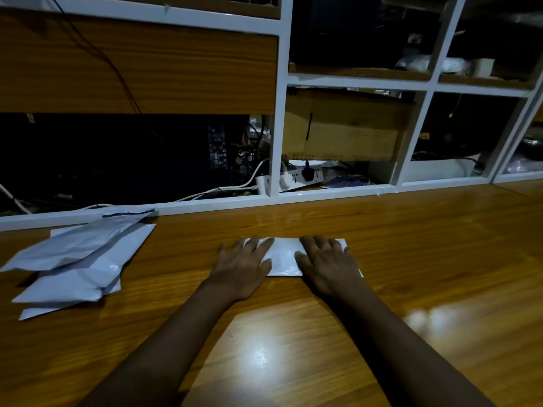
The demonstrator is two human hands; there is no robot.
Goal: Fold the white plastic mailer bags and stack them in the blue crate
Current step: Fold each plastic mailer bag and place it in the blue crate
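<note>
Left grip (244,265) and right grip (329,265) are both just flat bare hands here, palms down, fingers straight and a little spread. They press on the folded white mailer bag (283,255), with the left grip on its left end and the right grip on its right end. A strip of bag shows between them. The thumbs point in toward each other over that strip but stay apart.

The folded bag lies flat on the wooden counter (293,333), long side running left to right. It looks like a neat rectangle, but the hands cover both ends, so I can't tell how tidy the edges are.

Left of the folded bag, well apart from it, sits a loose pile of mailer bags (79,259). They're unfolded and overlap at sloppy angles, and the top one has a dark strip along its far edge.

Beyond the folded bag, at the back of the counter, stands a white-framed shelf unit (282,113). Straight behind the bag in that unit there's a white power strip (305,173) with plugs in it, and a cardboard box (346,127) higher up. Behind and left of the bag it's dark, with tangled cables.
</note>
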